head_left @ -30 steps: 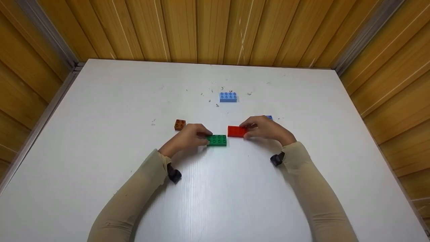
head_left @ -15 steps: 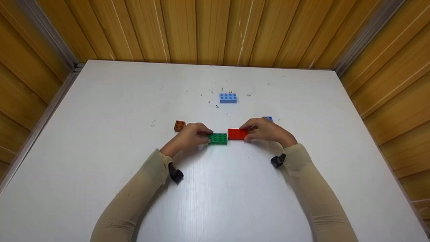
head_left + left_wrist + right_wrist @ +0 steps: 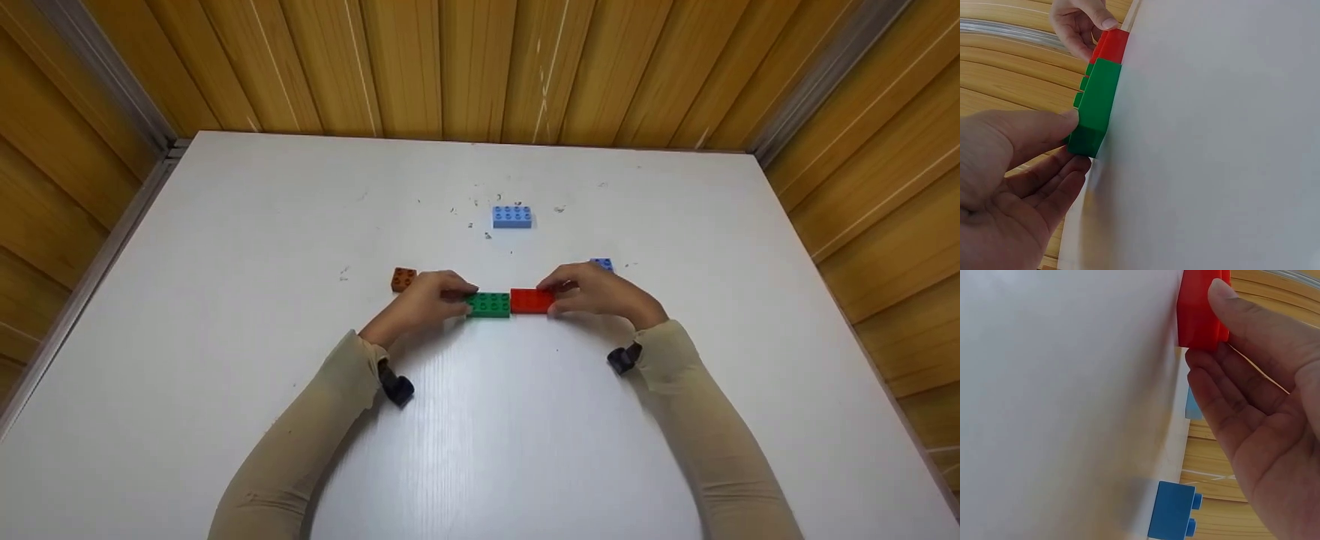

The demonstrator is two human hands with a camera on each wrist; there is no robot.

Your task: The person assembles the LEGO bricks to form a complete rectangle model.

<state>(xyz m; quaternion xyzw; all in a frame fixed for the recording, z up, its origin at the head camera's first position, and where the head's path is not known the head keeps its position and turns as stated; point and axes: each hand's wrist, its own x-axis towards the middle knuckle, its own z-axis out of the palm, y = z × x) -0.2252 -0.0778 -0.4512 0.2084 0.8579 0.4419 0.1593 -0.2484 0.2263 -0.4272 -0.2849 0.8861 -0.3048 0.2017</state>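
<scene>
Head view, and we're mid-surface on the white table (image 3: 510, 442), both hands at work on two bricks! The left hand (image 3: 416, 309) has thumb and fingers clamped on the left end of a green, rectangular plastic brick (image 3: 489, 305), its two rows of studs facing up. Across from it, the right hand (image 3: 600, 294) pinches the right end of a red, rectangular plastic brick (image 3: 531, 301), and look at that line: the pair lie end to end, the ends meeting, well in from the left and right edges. Over to the left wrist view, which has the thumb on the green brick's stud side and the fingertips at its near end, the red one butted up beyond. Right wrist view now: thumb across the red brick, fingers bent in by its end. Back up top, a light-blue, eight-studded plastic brick (image 3: 511, 217) sits farther out, towards the far edge, with dark specks (image 3: 487, 235) scattered around it. A brown, square, four-studded plastic brick (image 3: 403, 280) waits just beside the left hand, on its side towards the far left corner. On the opposite flank, a mid-blue plastic brick (image 3: 602, 264) peeks out past the right hand, partly hidden. Beige sleeves (image 3: 300, 442) reach in from the near side, and yellow-brown wood panels (image 3: 480, 67) stand behind the far edge.
</scene>
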